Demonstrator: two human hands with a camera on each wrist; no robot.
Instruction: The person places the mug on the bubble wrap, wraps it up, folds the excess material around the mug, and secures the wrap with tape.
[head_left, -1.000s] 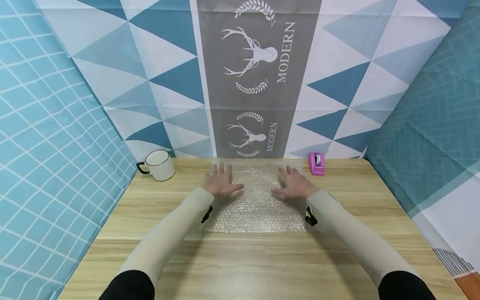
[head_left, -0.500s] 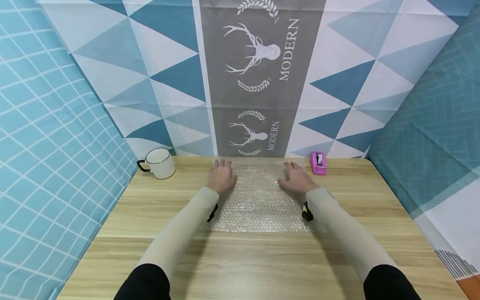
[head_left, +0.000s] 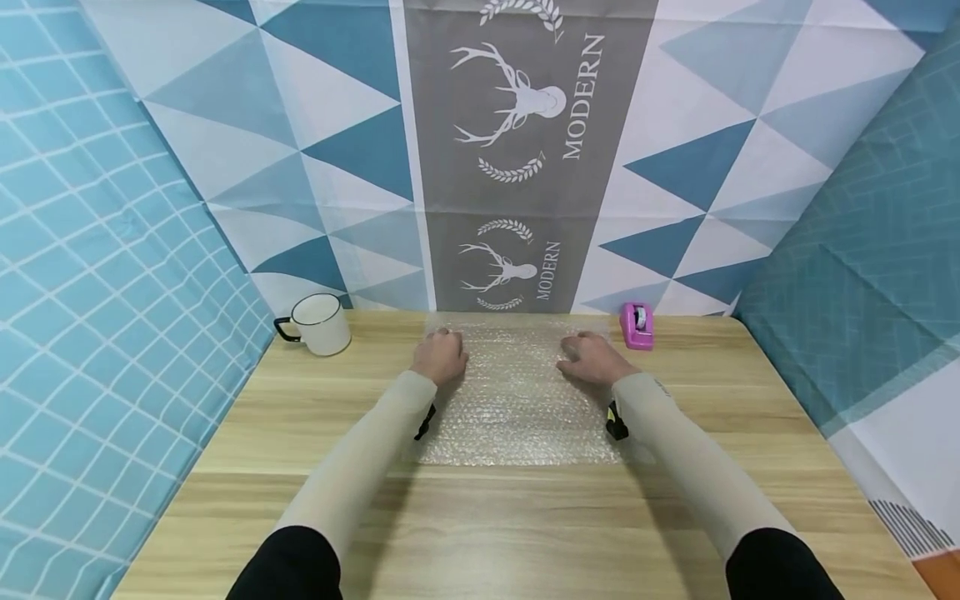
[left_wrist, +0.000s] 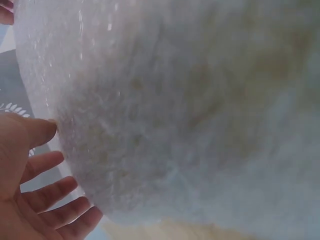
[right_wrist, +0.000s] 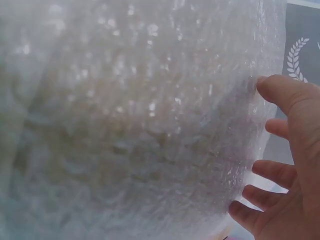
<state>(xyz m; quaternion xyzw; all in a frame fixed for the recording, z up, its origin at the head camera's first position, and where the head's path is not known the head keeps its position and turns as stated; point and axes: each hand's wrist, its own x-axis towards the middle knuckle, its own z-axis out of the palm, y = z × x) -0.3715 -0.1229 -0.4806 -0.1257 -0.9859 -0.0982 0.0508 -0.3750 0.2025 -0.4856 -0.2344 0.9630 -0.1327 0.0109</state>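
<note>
A clear sheet of bubble wrap [head_left: 517, 400] lies flat on the wooden table in the head view. Over its far left part is my left hand [head_left: 440, 357], and my right hand [head_left: 595, 359] is over the far right part. Both hands have bent fingers in that view. In the left wrist view the left hand [left_wrist: 35, 185] has its fingers spread, their tips against the bubble wrap [left_wrist: 130, 130]. Likewise, the right wrist view shows the right hand [right_wrist: 295, 170] with its fingertips on the wrap [right_wrist: 150, 110]. Neither hand visibly grips it.
A white mug [head_left: 321, 323] with a black handle stands at the table's back left. At the back right sits a pink tape dispenser [head_left: 637, 326]. A patterned cloth [head_left: 510, 183] hangs behind the table's far edge, with more cloth on both sides.
Both hands' spread fingers have bent downward and the thumbs have drawn in. The hands have shifted slightly to the right over the wrap. Sheet, mug and dispenser stay in place.
</note>
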